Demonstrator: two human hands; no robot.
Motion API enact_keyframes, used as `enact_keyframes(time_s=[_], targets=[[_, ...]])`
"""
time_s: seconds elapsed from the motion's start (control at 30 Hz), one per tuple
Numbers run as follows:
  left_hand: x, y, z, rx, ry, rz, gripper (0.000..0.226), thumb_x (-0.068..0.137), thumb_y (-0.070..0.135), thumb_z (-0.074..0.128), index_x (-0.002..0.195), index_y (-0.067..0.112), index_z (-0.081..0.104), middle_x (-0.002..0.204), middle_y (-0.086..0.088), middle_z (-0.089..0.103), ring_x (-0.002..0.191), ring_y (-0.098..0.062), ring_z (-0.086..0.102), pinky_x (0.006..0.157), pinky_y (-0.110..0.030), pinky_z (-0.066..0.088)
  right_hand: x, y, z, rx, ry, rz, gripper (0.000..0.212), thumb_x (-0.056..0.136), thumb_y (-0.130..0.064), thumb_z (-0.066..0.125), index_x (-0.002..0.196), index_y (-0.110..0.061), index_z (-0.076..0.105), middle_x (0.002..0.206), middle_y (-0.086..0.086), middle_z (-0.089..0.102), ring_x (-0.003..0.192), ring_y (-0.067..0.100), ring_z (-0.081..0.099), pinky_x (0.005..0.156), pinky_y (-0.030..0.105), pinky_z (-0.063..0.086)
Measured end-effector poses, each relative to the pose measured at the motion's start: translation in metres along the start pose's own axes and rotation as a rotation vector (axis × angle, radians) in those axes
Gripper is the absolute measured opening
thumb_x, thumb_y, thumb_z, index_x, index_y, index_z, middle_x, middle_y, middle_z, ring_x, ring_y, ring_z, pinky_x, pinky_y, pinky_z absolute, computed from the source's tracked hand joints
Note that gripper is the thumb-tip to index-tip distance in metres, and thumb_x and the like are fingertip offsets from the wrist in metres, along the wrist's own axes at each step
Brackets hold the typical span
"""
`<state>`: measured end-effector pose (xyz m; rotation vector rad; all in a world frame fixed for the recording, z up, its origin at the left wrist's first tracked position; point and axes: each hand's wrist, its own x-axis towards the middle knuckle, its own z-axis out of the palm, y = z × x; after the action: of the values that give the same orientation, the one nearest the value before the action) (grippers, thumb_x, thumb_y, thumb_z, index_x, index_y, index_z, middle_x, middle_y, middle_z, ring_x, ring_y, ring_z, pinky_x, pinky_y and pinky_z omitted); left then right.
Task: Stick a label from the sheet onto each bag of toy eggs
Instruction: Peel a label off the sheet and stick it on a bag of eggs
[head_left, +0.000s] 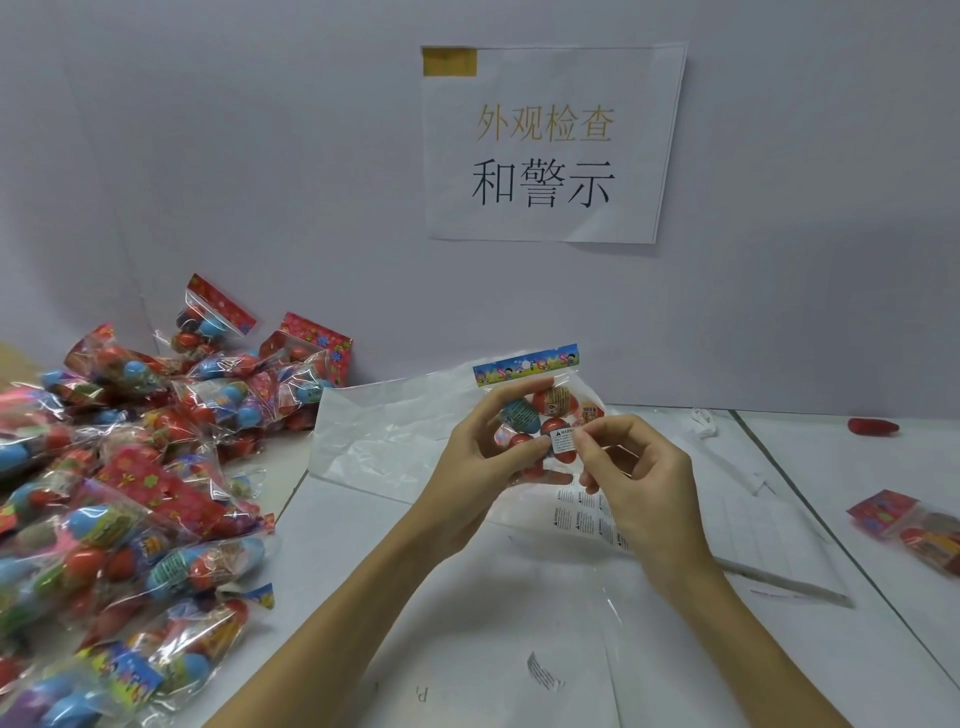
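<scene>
My left hand (480, 457) grips a clear bag of toy eggs (545, 410) with a blue printed header, holding it upright above the table. A small white warning label (563, 440) lies on the front of the bag. My right hand (631, 470) pinches the label's right edge with thumb and forefinger, while my left thumb touches its left edge. Beneath my hands on the table lies the label sheet (582, 514), with rows of white warning labels partly hidden by my right hand.
A big pile of bagged toy eggs (130, 493) fills the left side. One more bag (914, 530) lies at the right edge, and a red egg half (872, 426) behind it. A large clear plastic bag (379, 436) lies against the white wall. A loose label (543, 670) lies near the front.
</scene>
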<state>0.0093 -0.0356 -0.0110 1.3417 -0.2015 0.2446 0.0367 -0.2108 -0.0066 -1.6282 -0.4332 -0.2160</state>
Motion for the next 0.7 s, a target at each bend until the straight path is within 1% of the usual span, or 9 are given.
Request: enact_keyframes(time_s=[0.17,0.37,0.47,0.63,0.7], targets=[[-0.0005,0.0013,0.0004,-0.004,-0.018,0.003,0.050,0.095,0.009,0.074,0.135,0.036,0.065,0.128,0.014,0.068,0.111,-0.035,0.073,0.080,-0.042,0.064,-0.0008,-0.0017,0.0001,0.017,-0.004,-0.003,0.006,0.094,-0.020,0.074,0.098,-0.015,0.073,0.078,-0.012,0.074,0.068,0.004,0.069,0.065,0.015,0.055],[-0.0012,0.0026,0.0011,0.014,-0.021,0.011,0.055,0.089,0.017,0.082,0.137,0.035,0.063,0.132,0.012,0.066,0.114,-0.034,0.072,0.082,-0.044,0.064,-0.0004,-0.0013,0.0010,0.013,-0.003,0.000,0.007,0.094,-0.020,0.075,0.099,-0.015,0.073,0.081,-0.009,0.074,0.068,0.005,0.069,0.066,0.017,0.056],[-0.0014,0.0018,0.0016,0.049,-0.015,0.031,0.057,0.089,0.016,0.083,0.138,0.035,0.062,0.131,0.013,0.066,0.112,-0.033,0.073,0.081,-0.043,0.064,-0.0005,-0.0009,0.0008,0.019,-0.006,0.004,0.007,0.094,-0.019,0.075,0.098,-0.014,0.073,0.080,-0.008,0.074,0.068,0.007,0.069,0.065,0.018,0.055],[-0.0036,-0.0005,0.0033,0.053,0.031,0.071,0.053,0.092,0.011,0.080,0.138,0.031,0.062,0.127,0.005,0.070,0.101,-0.037,0.075,0.079,-0.042,0.064,-0.0002,-0.0009,0.0019,0.000,-0.021,-0.013,0.009,0.093,-0.019,0.076,0.099,-0.015,0.073,0.084,-0.007,0.075,0.067,0.007,0.069,0.064,0.021,0.057],[-0.0045,-0.0005,0.0051,0.043,0.031,0.089,0.053,0.092,0.010,0.079,0.138,0.029,0.062,0.127,0.002,0.070,0.100,-0.036,0.075,0.080,-0.042,0.064,-0.0004,-0.0017,0.0025,0.000,0.001,-0.034,0.016,0.092,-0.020,0.077,0.107,-0.020,0.070,0.084,-0.005,0.074,0.063,0.009,0.068,0.061,0.021,0.056]])
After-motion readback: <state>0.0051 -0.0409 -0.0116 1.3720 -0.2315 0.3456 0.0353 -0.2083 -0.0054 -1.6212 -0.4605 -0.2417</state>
